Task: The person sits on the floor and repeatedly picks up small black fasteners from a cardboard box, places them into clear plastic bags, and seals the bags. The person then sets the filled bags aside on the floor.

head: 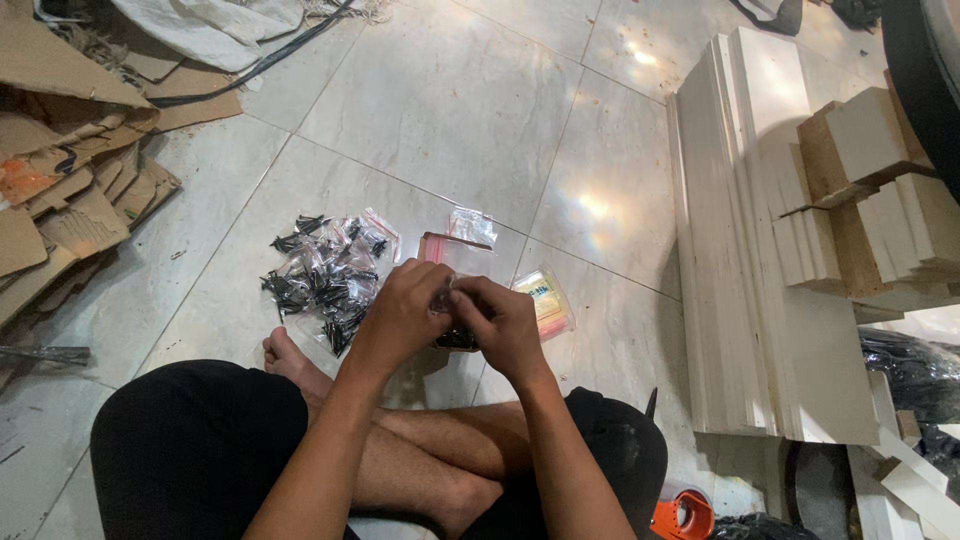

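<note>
I sit cross-legged on a tiled floor. My left hand (400, 312) and my right hand (505, 325) meet in front of me, both pinching a small clear plastic bag of black screws (452, 338); most of the bag is hidden by my fingers. To the left lies a pile of small clear bags filled with black screws (325, 272). Just beyond my hands lie an empty clear zip bag with a red strip (445, 248) and another small clear bag (471, 225). A pack with a yellow and pink label (548, 302) rests right of my right hand.
Stacked white boards (745, 260) and wood-edged offcuts (865, 180) fill the right side. Torn cardboard (70, 170) is heaped at the left, with a black cable (260, 65) beyond it. An orange tape dispenser (683, 518) lies near my right knee.
</note>
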